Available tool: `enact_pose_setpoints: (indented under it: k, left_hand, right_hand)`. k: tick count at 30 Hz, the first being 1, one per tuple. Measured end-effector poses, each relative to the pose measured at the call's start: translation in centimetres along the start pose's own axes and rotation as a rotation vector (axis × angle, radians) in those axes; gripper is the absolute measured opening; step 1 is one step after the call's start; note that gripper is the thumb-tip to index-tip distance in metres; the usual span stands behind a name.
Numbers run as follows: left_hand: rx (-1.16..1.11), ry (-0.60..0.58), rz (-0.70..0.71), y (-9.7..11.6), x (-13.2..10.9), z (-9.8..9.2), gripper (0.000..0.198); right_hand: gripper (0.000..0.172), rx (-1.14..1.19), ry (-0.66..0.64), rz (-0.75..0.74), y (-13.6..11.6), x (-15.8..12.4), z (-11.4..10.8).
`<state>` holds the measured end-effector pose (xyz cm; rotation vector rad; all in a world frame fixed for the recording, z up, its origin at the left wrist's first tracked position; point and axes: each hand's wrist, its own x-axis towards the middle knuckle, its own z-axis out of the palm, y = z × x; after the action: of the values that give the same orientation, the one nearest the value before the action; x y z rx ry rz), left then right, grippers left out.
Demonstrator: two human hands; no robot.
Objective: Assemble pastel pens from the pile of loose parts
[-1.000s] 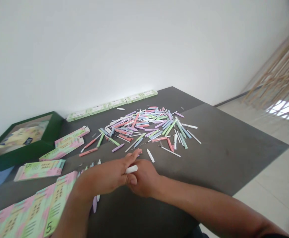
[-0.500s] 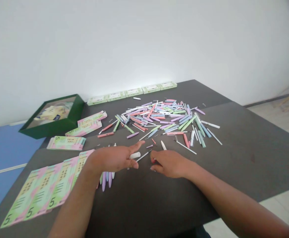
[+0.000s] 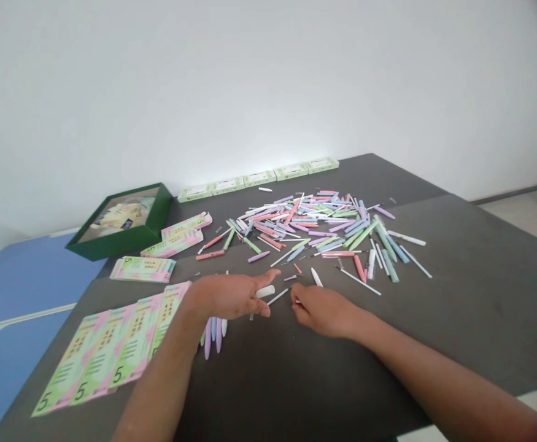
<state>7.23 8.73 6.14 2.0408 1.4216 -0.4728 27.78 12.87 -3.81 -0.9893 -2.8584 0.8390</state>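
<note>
Left hand (image 3: 229, 296) is held partly open above the dark tabletop (image 3: 475, 307), palm down, and a white plastic tube (image 3: 265, 291) is gripped loosely between its fingertips and thumb. Just beside those fingers, a thin white stick (image 3: 278, 296) is laid at a slant in the gap between the hands. Right hand (image 3: 326, 312) is kept near it with the fingers curled down and drawn together; whether anything is pinched at the fingertips cannot be told.

Across the scene from left to right, a blue surface (image 3: 19, 294) is seen beyond the tabletop's edge. Printed cards (image 3: 112, 350) marked with a 5 are laid side by side on the near left of the tabletop, and further cards (image 3: 143, 269) are placed beyond them. Behind those, a green box (image 3: 107, 245) is set with pictured contents showing inside. Pastel pens (image 3: 213, 339) are lying partly hidden under the left wrist. A pile of pastel pen parts (image 3: 314, 224) is spread in loose disorder ahead of both hands, with a white pen cap (image 3: 316, 277) lying at its near edge. A row of small green-and-white boxes (image 3: 259, 178) is lined up along the far edge, against a white wall (image 3: 250, 80).
</note>
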Motion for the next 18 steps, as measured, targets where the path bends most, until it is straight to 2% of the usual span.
enact_pose_setpoints:
  k: [3, 5, 8, 13, 18]
  left_hand:
    - [-0.01, -0.063, -0.047, 0.0, 0.2, -0.1, 0.078]
    - [-0.016, -0.065, -0.045, -0.1, 0.5, -0.1, 0.078]
    - [-0.036, -0.075, -0.021, -0.3, 0.9, 0.0, 0.078]
    - [-0.08, -0.095, 0.012, -0.6, 1.2, 0.0, 0.079]
    - [-0.017, -0.089, -0.039, -0.4, 1.4, 0.1, 0.078]
  right_hand:
    - [0.005, 0.375, 0.15, -0.081, 1.1, 0.8, 0.0]
    - [0.005, 0.666, 0.188, -0.103, 1.7, 1.2, 0.3]
    - [0.013, 1.047, 0.123, -0.09, 2.0, 1.7, 0.7]
    - [0.022, 1.471, 0.041, -0.037, 2.1, 1.8, 0.4]
    - [0.024, 1.702, 0.042, -0.011, 2.1, 1.6, 0.0]
